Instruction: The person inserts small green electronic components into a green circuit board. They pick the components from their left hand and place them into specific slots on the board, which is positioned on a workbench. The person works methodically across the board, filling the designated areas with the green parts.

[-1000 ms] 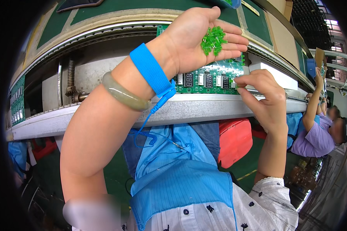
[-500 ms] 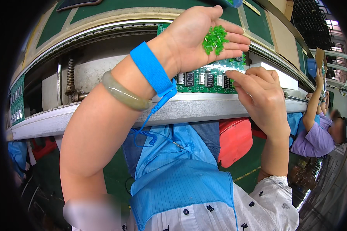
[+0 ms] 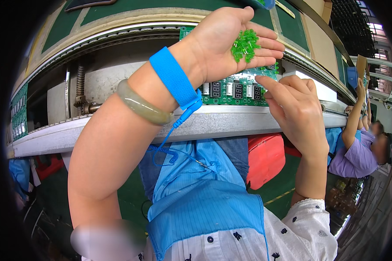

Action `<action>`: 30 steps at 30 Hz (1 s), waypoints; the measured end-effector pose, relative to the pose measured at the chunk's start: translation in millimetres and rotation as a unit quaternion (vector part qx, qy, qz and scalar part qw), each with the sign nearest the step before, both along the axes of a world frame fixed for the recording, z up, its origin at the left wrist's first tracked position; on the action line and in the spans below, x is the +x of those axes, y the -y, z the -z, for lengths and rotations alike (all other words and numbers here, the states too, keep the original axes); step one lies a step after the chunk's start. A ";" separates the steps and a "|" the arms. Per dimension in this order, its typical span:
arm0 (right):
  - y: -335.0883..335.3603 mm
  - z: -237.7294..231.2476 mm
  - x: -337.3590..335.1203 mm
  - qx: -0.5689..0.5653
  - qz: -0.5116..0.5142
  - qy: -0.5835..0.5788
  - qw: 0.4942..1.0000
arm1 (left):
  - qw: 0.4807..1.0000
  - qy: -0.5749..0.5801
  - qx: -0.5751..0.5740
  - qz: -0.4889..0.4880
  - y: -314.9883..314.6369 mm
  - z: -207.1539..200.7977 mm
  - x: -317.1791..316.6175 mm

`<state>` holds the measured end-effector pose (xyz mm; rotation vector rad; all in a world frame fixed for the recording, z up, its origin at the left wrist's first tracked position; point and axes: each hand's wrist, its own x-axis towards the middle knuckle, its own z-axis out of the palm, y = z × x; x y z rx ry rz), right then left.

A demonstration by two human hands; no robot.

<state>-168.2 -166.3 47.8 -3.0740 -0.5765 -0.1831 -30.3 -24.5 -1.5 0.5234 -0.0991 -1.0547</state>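
Note:
Palm up and fingers stretched out, my left hand (image 3: 220, 41) bears a loose pile of green LEDs (image 3: 246, 45); the hand is open and hangs over a green circuit board (image 3: 224, 101). White connectors (image 3: 229, 89) and black digit displays (image 3: 238, 91) stand on that board in a row. My right hand (image 3: 295, 100) is at the board's right part, index finger and thumb bent toward each other in a closed pinch. What sits between those fingertips, if anything, is hidden. The left hand and wrist cover part of the board.
A metal rail (image 3: 222, 122) runs along the near side of the conveyor line. Another circuit board (image 3: 19, 111) lies at the far left. A blue wrist strap (image 3: 173, 77) with a coiled cord is on my left arm. A co-worker in purple (image 3: 357, 156) sits at right; a red stool (image 3: 266, 158) stands below.
My left hand with the LED pile has shifted very slightly to the right. The right hand stays at nearly the same spot on the board, its index fingertip raised a touch.

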 end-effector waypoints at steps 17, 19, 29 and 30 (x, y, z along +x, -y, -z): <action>6.7 -5.6 28.3 0.165 0.057 0.135 0.975 | 0.999 -0.027 0.033 0.001 -5.9 -17.1 -4.7; 5.9 -1.5 36.9 0.173 0.055 0.137 0.974 | 0.999 -0.026 0.030 0.019 -6.7 -13.4 -0.9; -1.3 0.3 53.1 0.200 0.070 0.066 0.975 | 0.997 -0.068 0.009 0.036 -4.3 -5.1 1.7; -1.5 -0.6 53.4 0.192 0.067 0.063 0.977 | 0.997 -0.064 0.017 0.030 -4.2 -5.4 1.3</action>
